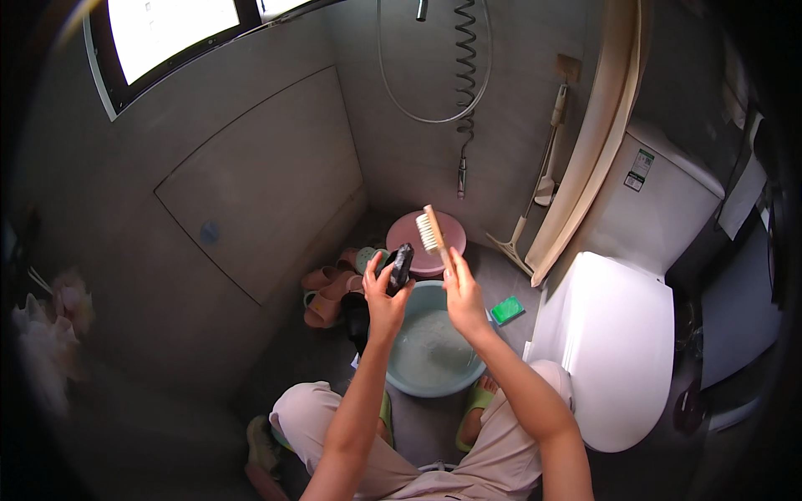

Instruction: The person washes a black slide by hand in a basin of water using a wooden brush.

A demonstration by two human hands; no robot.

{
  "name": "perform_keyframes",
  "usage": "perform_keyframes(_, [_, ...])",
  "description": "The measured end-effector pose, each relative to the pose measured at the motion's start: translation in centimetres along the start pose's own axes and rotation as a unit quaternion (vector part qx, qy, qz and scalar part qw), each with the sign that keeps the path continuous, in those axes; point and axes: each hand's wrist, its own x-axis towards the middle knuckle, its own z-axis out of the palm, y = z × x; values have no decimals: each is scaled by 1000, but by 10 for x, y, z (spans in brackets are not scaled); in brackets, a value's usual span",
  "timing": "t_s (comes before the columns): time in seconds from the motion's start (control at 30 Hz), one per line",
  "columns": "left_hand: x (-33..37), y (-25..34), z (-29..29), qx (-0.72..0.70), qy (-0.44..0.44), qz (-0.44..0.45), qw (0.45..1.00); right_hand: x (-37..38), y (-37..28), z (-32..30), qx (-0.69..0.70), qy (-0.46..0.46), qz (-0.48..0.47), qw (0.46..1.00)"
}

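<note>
My left hand [387,305] grips a black, shoe-like thing [402,265] with a whitish, wet-looking sheen; its exact kind is hard to make out. In my right hand [464,294] is a wooden scrubbing brush [434,230] with pale bristles, held upright by its lower end. The bristles face the black thing, and a small gap separates the two. Below both hands stands a light blue basin [428,386] of cloudy water. A green block of soap [507,311] lies on the floor right of the basin.
Behind the blue basin is a pink basin [451,227]. Pink slippers [326,307] and a black item [357,321] lie to its left. A white toilet [618,351] stands close on my right, beside a beige curtain [595,142]. A shower hose [465,67] hangs on the far wall.
</note>
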Motion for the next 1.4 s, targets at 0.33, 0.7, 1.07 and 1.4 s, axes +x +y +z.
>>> perform_keyframes(0.33, [-29, 37, 21, 181, 6, 191, 965, 7, 2, -4, 104, 13, 134, 985])
perform_keyframes(0.7, [0, 24, -3, 167, 72, 95, 979, 4, -36, -39, -190, -28, -158, 969])
perform_keyframes(1.07, [1, 11, -8, 87, 52, 49, 994, -1, -27, -23, -407, -36, -227, 884])
perform_keyframes(1.4, [0, 17, -9, 38, 77, 33, 996, -6, -35, -18, -319, -28, -175, 931])
